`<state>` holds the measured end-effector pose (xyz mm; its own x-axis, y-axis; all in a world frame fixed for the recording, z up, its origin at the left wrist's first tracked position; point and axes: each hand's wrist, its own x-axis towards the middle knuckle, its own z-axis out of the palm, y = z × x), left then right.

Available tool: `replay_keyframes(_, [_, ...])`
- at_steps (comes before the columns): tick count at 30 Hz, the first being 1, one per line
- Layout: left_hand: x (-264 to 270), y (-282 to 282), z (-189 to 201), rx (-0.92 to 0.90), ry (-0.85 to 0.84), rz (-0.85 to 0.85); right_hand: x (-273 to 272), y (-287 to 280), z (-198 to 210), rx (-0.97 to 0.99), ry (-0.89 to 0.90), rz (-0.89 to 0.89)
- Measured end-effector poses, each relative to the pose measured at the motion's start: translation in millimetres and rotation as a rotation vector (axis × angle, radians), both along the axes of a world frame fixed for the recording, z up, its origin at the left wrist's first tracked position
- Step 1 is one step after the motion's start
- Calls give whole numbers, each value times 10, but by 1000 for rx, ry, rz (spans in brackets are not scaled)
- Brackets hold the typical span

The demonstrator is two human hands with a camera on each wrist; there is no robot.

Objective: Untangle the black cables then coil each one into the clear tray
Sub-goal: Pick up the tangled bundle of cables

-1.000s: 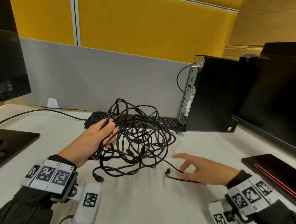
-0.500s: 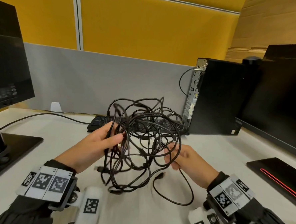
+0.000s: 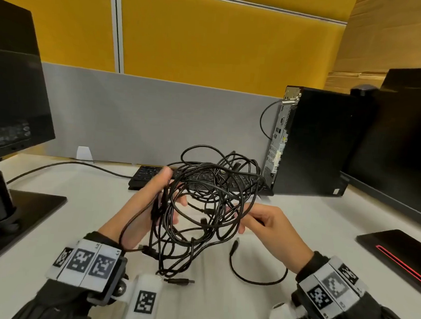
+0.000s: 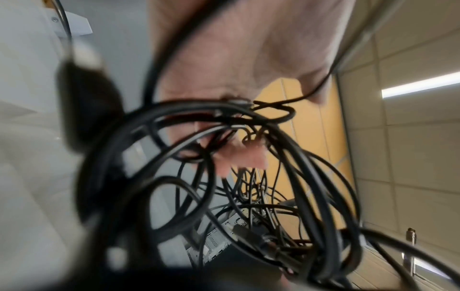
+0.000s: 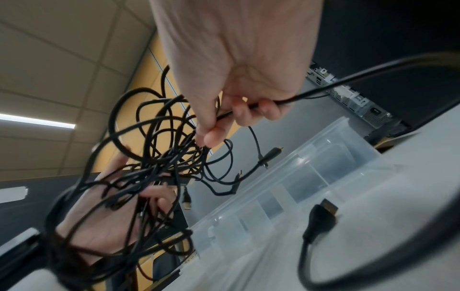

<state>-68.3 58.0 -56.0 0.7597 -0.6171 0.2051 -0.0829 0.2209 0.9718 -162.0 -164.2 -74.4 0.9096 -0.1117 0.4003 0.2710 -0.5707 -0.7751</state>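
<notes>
A tangle of black cables point(image 3: 206, 203) hangs above the white table point(image 3: 220, 308) between my two hands. On the tangle's left side my left hand point(image 3: 173, 189) grips several strands, thumb up, and the left wrist view shows its fingers curled round the cables point(image 4: 224, 177). My right hand point(image 3: 240, 218) pinches one strand at the tangle's right side; the right wrist view has that cable point(image 5: 251, 107) between thumb and fingers. A loose end with a plug point(image 3: 235, 244) dangles below. The clear tray point(image 5: 311, 177) lies on the table beyond the hands.
A black keyboard point(image 3: 149, 175) lies behind the tangle, with a black PC tower point(image 3: 314, 141) to its right. Monitors stand at left point(image 3: 12, 85) and right point(image 3: 403, 136), their flat bases point(image 3: 34, 205) point(image 3: 401, 252) on the table. A grey partition closes the back.
My right hand rose from the table to the tangle and took hold of a strand. The left hand lifted the bundle higher and kept its grip.
</notes>
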Motion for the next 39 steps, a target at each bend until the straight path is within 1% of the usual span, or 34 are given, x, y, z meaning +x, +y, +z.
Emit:
replay_keyframes(2, [7, -3, -15, 45, -60, 53, -4, 31, 12, 14, -4, 0])
replay_keyframes(4, [16, -6, -30, 75, -144, 74, -7, 54, 49, 88, -10, -20])
replay_keyframes(7, [-10, 7, -7, 89, -200, 27, 45, 58, 84, 148, 10, -21])
replay_keyframes(10, [-41, 10, 20, 89, -223, -12, 76, 115, 137, 264, 30, 17])
replay_keyframes(12, [-62, -4, 36, 87, -216, -27, 78, 139, 164, 292, 28, 50])
replay_keyframes(14, [-61, -3, 39, 73, -193, -38, 49, 167, 199, 362, 37, 96])
replay_keyframes(17, [-60, 9, 48, 73, -180, -80, 32, 182, 208, 307, 30, 132])
replay_keyframes(19, [-59, 26, 38, 87, -194, -83, 23, 181, 188, 303, 67, 183])
replay_keyframes(22, [20, 80, -12, 171, -197, -54, -15, 173, 184, 326, 131, 236])
replay_keyframes(24, [85, 68, 10, 234, -199, -10, -37, 173, 198, 317, 143, 236])
replay_keyframes(26, [91, 139, 112, 249, -107, 52, -52, 151, 187, 322, 153, 226])
replay_keyframes(28, [143, 278, 166, 225, -46, 28, -67, 136, 179, 321, 179, 217])
replay_keyframes(30, [167, 385, 178, 186, -27, 126, -66, 106, 180, 306, 198, 207])
replay_keyframes(31, [201, 398, 132, 175, -57, 228, -74, 109, 199, 297, 206, 209])
replay_keyframes(32, [221, 376, 98, 175, -143, 372, -78, 109, 213, 289, 213, 211])
replay_keyframes(33, [208, 325, 98, 188, -266, 498, -72, 104, 219, 279, 217, 208])
replay_keyframes(34, [179, 287, 97, 206, -380, 572, -66, 106, 225, 265, 219, 206])
replay_keyframes(35, [139, 246, 112, 227, -473, 548, -59, 111, 232, 254, 216, 203])
replay_keyframes(36, [99, 218, 124, 257, -516, 463, -55, 119, 233, 236, 209, 195])
replay_keyframes(37, [81, 199, 115, 300, -504, 347, -50, 108, 221, 219, 199, 195])
replay_keyframes(39, [55, 161, 79, 329, -373, 160, -55, 111, 226, 216, 190, 199])
